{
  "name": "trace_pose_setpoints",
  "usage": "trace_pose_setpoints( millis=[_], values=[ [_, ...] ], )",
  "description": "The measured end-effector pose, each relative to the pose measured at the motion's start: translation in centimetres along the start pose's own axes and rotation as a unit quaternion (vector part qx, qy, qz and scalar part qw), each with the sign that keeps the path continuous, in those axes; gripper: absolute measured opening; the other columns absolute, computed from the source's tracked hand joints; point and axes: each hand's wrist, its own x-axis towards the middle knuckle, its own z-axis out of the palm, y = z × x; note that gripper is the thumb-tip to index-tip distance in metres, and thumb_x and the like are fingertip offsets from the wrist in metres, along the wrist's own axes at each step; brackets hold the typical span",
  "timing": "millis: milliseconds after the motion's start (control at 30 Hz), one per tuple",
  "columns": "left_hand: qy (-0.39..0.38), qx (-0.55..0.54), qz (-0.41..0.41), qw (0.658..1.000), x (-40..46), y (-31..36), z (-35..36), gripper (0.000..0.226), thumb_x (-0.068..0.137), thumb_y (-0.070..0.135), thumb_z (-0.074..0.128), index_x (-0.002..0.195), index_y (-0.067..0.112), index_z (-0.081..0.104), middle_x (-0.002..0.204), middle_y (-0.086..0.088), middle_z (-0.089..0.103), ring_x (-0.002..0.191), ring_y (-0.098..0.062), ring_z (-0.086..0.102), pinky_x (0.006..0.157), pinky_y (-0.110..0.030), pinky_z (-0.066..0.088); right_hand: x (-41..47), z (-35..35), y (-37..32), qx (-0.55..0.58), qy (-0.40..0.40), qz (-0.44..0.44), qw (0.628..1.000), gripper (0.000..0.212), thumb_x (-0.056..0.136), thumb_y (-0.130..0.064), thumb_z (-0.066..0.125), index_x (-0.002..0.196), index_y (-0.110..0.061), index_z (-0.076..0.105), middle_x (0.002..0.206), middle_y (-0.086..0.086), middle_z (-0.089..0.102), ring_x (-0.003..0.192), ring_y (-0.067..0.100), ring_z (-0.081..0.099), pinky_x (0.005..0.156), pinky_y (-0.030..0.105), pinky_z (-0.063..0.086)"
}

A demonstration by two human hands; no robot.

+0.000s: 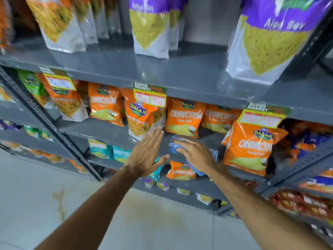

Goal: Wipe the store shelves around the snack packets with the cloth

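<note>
A blue checked cloth (173, 147) lies on the grey middle shelf (100, 129), pressed flat under my right hand (196, 156). Its edges stick out past my fingers and beside my wrist. My left hand (146, 155) is open with fingers straight, and its fingertips touch the bottom of an orange and clear mix packet (142, 120). Orange Crunchem packets (185, 118) stand behind the cloth, and another one (250, 148) stands to its right at the shelf front.
The upper shelf (180, 73) carries tall purple Aloo Sev pouches (270, 37) and orange pouches. Yellow price tags (149, 98) hang from its front edge. Lower shelves hold teal and orange packets (180, 171). A slotted upright post (54, 127) runs at left. Tiled floor (54, 195) lies below.
</note>
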Motion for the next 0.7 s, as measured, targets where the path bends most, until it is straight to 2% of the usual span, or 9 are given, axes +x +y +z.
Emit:
trace_pose_setpoints(
  millis=[67, 133, 233, 367, 433, 533, 700],
  values=[
    [-0.025, 0.002, -0.010, 1.000, 0.3, -0.1, 3.4, 0.089, 0.105, 0.059, 0.041, 0.162, -0.007, 0.024, 0.173, -0.025, 0.018, 0.162, -0.039, 0.018, 0.133, -0.051, 0.022, -0.1, 2.2, 2.4, -0.003, -0.030, 0.029, 0.999, 0.042, 0.102, -0.047, 0.050, 0.144, -0.045, 0.049, 0.155, -0.016, 0.047, 0.133, 0.017, 0.056, 0.091, 0.041, 0.055],
    [-0.062, 0.003, -0.036, 0.997, 1.0, -0.5, 6.6, 0.093, 0.103, 0.063, 0.032, 0.163, -0.007, 0.020, 0.173, -0.025, 0.014, 0.163, -0.039, 0.014, 0.134, -0.051, 0.020, 0.2, 4.3, 4.7, -0.012, -0.043, 0.033, 0.998, 0.043, 0.102, -0.045, 0.050, 0.145, -0.046, 0.048, 0.158, -0.016, 0.042, 0.136, 0.016, 0.053, 0.091, 0.042, 0.055],
    [-0.112, 0.003, -0.076, 0.991, 2.7, -1.6, 11.0, 0.102, 0.097, 0.072, 0.015, 0.165, -0.004, 0.010, 0.176, -0.023, 0.003, 0.165, -0.035, 0.004, 0.134, -0.048, 0.012, 1.2, 7.1, 7.9, -0.035, -0.042, 0.005, 0.998, 0.045, 0.103, -0.038, 0.053, 0.147, -0.037, 0.049, 0.161, -0.010, 0.040, 0.146, 0.014, 0.041, 0.102, 0.041, 0.051],
    [-0.118, 0.008, -0.093, 0.989, 4.9, -3.1, 15.4, 0.096, 0.104, 0.067, 0.033, 0.165, -0.003, 0.009, 0.176, -0.022, 0.004, 0.166, -0.034, 0.004, 0.135, -0.044, 0.005, 2.7, 9.7, 10.9, -0.060, -0.036, -0.017, 0.997, 0.047, 0.104, -0.036, 0.050, 0.150, -0.032, 0.045, 0.163, -0.007, 0.037, 0.150, 0.013, 0.034, 0.112, 0.038, 0.045],
    [-0.107, 0.005, -0.095, 0.990, 5.4, -3.4, 16.5, 0.099, 0.102, 0.070, 0.033, 0.165, -0.005, 0.015, 0.175, -0.024, 0.010, 0.165, -0.036, 0.010, 0.135, -0.044, 0.008, 3.0, 10.6, 11.6, -0.067, -0.019, -0.050, 0.996, 0.047, 0.105, -0.036, 0.049, 0.150, -0.026, 0.047, 0.161, -0.001, 0.040, 0.150, 0.016, 0.035, 0.117, 0.037, 0.040],
    [-0.091, 0.000, -0.095, 0.991, 5.4, -3.5, 17.1, 0.103, 0.097, 0.074, 0.021, 0.164, -0.005, 0.021, 0.174, -0.024, 0.016, 0.164, -0.037, 0.016, 0.135, -0.046, 0.012, 3.3, 11.2, 12.1, -0.083, -0.009, -0.068, 0.994, 0.048, 0.106, -0.040, 0.042, 0.151, -0.024, 0.045, 0.161, 0.001, 0.040, 0.152, 0.018, 0.033, 0.121, 0.037, 0.033],
    [-0.127, 0.017, -0.105, 0.986, 5.6, -3.5, 16.7, 0.103, 0.100, 0.077, 0.014, 0.166, -0.001, 0.008, 0.177, -0.019, 0.003, 0.166, -0.030, 0.003, 0.136, -0.041, 0.003, 3.4, 11.0, 12.1, -0.085, -0.033, -0.078, 0.993, 0.050, 0.107, -0.043, 0.038, 0.153, -0.024, 0.041, 0.164, 0.001, 0.034, 0.155, 0.018, 0.025, 0.124, 0.040, 0.026]
  ],
)
